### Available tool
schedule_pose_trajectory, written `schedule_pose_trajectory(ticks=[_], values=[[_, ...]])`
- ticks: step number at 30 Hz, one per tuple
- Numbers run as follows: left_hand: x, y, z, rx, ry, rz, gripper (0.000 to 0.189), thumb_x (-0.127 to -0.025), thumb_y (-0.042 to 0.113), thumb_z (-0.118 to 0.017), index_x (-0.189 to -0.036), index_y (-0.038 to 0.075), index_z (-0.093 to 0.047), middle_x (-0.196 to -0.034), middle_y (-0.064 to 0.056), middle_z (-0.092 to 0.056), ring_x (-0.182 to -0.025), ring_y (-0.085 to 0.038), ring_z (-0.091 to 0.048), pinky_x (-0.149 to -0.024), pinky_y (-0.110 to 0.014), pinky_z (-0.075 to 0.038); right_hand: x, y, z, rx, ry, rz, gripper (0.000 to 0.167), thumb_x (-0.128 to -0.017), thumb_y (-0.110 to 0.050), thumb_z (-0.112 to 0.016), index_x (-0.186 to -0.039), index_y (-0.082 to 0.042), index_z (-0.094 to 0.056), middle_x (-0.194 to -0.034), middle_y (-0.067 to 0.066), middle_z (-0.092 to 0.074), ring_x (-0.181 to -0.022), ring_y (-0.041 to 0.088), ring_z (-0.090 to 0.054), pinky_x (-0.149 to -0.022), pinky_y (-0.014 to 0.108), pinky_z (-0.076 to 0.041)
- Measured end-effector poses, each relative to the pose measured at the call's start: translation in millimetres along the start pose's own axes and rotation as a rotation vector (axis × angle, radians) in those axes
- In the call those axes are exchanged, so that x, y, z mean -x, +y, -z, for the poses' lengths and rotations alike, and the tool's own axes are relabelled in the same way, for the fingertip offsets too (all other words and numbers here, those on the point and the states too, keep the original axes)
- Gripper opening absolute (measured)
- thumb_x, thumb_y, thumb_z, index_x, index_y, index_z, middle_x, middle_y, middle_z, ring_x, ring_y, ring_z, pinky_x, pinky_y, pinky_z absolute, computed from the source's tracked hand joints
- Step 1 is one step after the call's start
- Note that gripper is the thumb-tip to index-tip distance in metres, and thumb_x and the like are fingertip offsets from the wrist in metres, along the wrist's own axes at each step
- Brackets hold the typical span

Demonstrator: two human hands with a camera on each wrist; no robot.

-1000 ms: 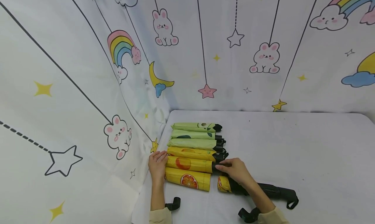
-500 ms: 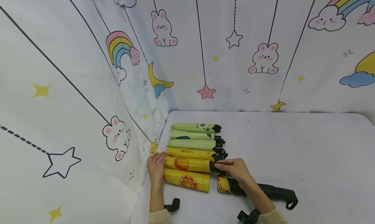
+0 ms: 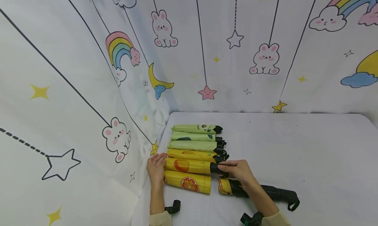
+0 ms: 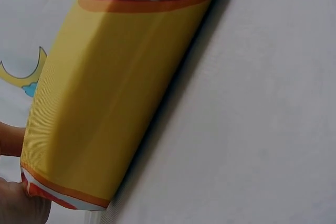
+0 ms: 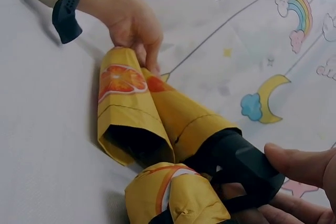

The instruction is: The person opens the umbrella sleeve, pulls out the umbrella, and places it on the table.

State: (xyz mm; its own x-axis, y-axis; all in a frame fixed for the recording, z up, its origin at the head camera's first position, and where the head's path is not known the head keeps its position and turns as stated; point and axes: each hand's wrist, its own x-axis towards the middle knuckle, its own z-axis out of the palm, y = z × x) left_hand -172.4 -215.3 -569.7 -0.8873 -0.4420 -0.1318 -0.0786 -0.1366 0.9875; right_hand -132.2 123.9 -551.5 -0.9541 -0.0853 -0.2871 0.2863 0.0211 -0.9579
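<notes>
My right hand [image 3: 240, 172] pinches the black handle end of a folded umbrella [image 3: 189, 166] in a yellow cover with a round orange fruit print. In the right wrist view thumb and fingers lie on either side of that black handle [image 5: 247, 163]. At the umbrella's other end, my left hand [image 3: 156, 170] rests with fingers extended against the yellow covers. Nearer me lies a yellow umbrella cover [image 3: 200, 183] with an orange-slice print; its open, dark mouth [image 5: 139, 142] faces the right wrist camera. The same cover [image 4: 110, 93] fills much of the left wrist view.
Beyond the held umbrella lie another yellow umbrella [image 3: 192, 154] and several green ones [image 3: 193, 145], side by side with black handles rightward. A black folded umbrella [image 3: 277, 193] with a yellow end lies under the right forearm. Patterned white curtains [image 3: 189, 71] border the white table [image 3: 295, 147].
The held umbrella and both hands stay nearly in place. The whole head view has shifted slightly left.
</notes>
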Motion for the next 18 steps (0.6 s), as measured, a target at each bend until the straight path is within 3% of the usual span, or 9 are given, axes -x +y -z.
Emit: schedule_pose_trajectory(ticks=[18], values=[[2.0,3.5,-1.6,0.001,0.022,-0.002,0.053,-0.099,-0.009,-0.062,-0.147,-0.007,-0.039,-0.137,-0.029,-0.062,-0.125,-0.036,-0.066,-0.091,-0.021,-0.057,8.6,-6.0,18.1,0.018,0.039,-0.006,0.037,-0.088,-0.028,-0.086,-0.114,-0.003,-0.080,-0.111,0.014,-0.078,-0.089,0.031,-0.078,-0.091,0.042,-0.061]])
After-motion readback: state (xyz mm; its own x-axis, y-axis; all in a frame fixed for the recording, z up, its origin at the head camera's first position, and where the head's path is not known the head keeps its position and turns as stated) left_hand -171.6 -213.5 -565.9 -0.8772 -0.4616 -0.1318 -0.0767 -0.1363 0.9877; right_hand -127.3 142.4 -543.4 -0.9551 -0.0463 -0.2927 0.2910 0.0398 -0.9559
